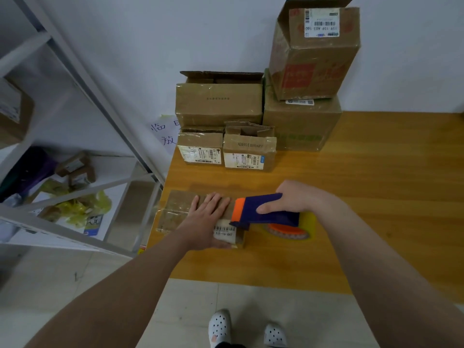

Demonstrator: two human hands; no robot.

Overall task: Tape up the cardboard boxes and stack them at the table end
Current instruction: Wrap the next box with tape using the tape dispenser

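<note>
Partly hidden under the flat left hand (206, 217), the box (175, 212) meets the right-hand-gripped tape dispenser (266, 209).

A wooden table (376, 197) carries one flat box (175, 209) and stacked cardboard boxes (251, 126).

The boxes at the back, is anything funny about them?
Yes. The top box sits crooked and leaning on the big box, flap open. The wide box and the small box also have untaped flaps.
</note>
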